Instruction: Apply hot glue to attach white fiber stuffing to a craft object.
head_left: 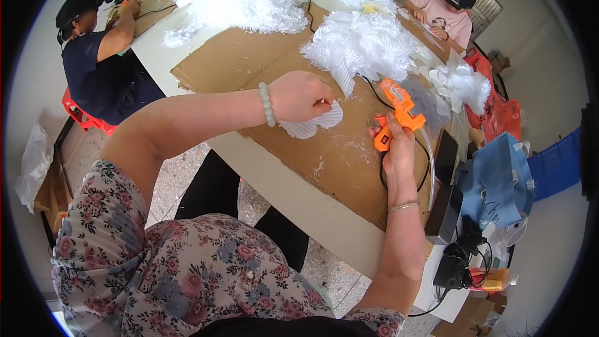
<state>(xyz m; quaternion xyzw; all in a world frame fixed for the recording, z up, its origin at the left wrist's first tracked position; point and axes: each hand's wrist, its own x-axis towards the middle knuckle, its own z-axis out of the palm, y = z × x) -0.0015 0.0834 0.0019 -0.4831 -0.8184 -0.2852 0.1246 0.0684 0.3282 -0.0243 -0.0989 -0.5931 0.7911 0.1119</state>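
Observation:
My left hand [304, 96], with a beaded bracelet at its wrist, hovers over the cardboard with its fingers curled in a pinch. What the fingertips hold, if anything, is too small to make out. Partly under this hand lies a white ribbed piece [304, 129] with rounded lobes. My right hand [398, 139] grips an orange glue gun [399, 101] by its handle, the nozzle end tilted up and away from me. A long pale stick [432, 172] runs down from the gun's back. The gun is to the right of the ribbed piece, apart from it.
Brown cardboard [249, 62] covers much of the white table [281, 178]. White ribbed pieces [359, 44] are heaped beyond my hands, with a fluffy white pile [249, 0] farther back. A black cord [372, 89] trails near the gun. Blue bag [497, 181] at right; two people sit across.

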